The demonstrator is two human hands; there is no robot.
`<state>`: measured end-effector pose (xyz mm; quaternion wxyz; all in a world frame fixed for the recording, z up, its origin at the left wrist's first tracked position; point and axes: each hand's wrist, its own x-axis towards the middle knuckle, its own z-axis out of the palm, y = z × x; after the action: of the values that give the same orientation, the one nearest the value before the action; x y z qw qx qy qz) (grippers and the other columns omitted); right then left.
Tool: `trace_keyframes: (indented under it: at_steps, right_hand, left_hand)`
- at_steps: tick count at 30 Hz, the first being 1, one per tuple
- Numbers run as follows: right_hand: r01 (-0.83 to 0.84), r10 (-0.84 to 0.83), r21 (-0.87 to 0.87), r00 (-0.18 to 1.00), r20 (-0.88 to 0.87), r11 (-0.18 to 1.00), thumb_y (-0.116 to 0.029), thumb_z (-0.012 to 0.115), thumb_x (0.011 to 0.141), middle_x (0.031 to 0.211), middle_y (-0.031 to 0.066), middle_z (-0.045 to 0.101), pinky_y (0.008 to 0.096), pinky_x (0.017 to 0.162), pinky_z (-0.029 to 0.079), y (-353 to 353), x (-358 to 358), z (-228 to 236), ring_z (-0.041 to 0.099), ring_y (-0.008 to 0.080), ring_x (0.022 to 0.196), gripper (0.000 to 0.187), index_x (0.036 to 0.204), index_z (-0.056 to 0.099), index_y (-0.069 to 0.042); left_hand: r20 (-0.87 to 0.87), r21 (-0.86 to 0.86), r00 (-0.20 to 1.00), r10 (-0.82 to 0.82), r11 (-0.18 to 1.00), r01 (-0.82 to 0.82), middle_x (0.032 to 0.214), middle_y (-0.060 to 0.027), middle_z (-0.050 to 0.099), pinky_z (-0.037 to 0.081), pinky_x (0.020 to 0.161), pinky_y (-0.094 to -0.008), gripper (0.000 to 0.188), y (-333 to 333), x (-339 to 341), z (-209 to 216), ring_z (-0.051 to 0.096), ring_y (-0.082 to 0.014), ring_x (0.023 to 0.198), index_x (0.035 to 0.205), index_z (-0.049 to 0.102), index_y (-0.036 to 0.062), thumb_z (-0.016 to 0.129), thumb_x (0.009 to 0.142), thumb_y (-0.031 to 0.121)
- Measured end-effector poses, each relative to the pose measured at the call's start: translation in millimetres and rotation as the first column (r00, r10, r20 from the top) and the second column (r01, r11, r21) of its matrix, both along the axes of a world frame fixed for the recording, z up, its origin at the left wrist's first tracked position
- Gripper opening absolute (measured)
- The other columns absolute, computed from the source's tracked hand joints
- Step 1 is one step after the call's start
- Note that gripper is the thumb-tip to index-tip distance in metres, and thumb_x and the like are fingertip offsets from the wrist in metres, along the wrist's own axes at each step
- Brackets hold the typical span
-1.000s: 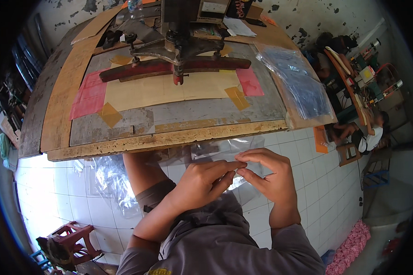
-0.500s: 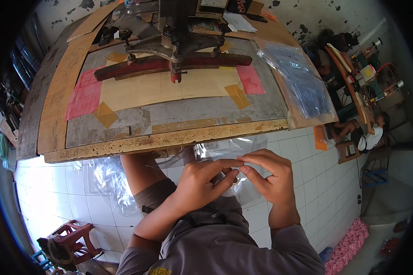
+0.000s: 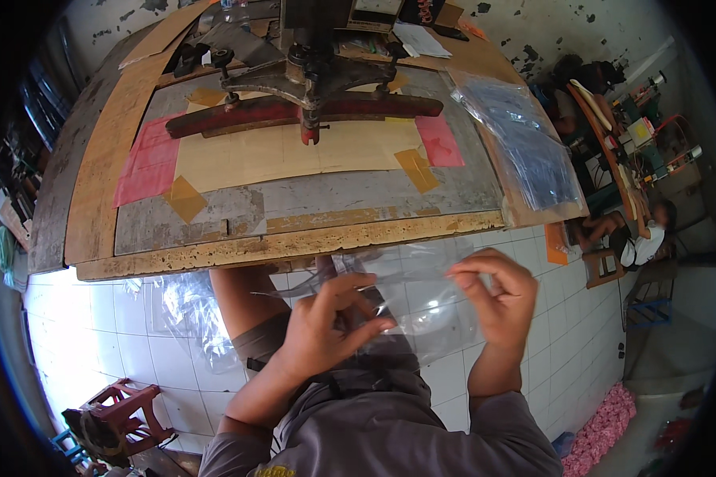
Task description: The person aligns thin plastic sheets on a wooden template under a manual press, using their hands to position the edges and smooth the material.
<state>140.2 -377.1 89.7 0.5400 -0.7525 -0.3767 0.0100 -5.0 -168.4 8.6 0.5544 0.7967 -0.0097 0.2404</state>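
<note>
A clear plastic sheet [image 3: 433, 316] hangs above my lap, just in front of the table edge. My right hand [image 3: 497, 298] pinches its upper right edge between thumb and fingertips. Beside the sheet's left part is my left hand [image 3: 326, 324], with thumb and index finger spread apart. A thin clear strip of plastic [image 3: 269, 294] sticks out to the left behind that hand; whether the other fingers touch it is hidden.
Ahead stands a worktable [image 3: 310, 230] with a red-barred metal press [image 3: 306, 115] over a taped cream sheet [image 3: 286, 155]. Stacked clear plastic [image 3: 521, 143] lies at its right. Clear plastic [image 3: 203, 318] lies on the tiled floor near a red stool [image 3: 131, 417]. A person [image 3: 648, 238] sits far right.
My hands have moved apart, the right one to the right with the sheet's edge, the left one slightly left. The left thumb and index finger have spread, and more of the sheet shows.
</note>
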Motion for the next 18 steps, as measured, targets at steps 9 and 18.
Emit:
trace_keyframes:
  at_steps: [9,18]
  right_hand:
    - [0.100,-0.111,0.157,0.992,0.067,0.983,-0.012,0.073,0.100,0.092,0.0112,0.067,0.0286,0.075,0.052,-37.5,20.4,6.7,0.066,0.0183,0.082,0.020,0.100,0.071,0.008]
    - [0.141,-0.157,0.199,0.986,0.064,0.970,-0.015,0.072,0.101,0.089,0.0097,0.066,0.0272,0.072,0.047,-42.9,33.0,2.2,0.063,0.0160,0.078,0.021,0.097,0.070,0.005]
  left_hand:
    - [-0.100,0.074,0.955,0.279,0.959,-0.272,0.076,0.0001,0.073,0.053,0.067,-0.0299,0.054,59.5,-25.0,-2.3,0.066,-0.0145,0.072,0.122,0.071,0.0086,0.095,0.074,0.017]
    - [-0.024,0.088,0.987,0.161,0.983,-0.159,0.092,-0.0048,0.071,0.052,0.078,-0.0338,0.033,77.3,-11.2,2.4,0.069,-0.0200,0.084,0.101,0.075,0.0047,0.093,0.075,0.012]
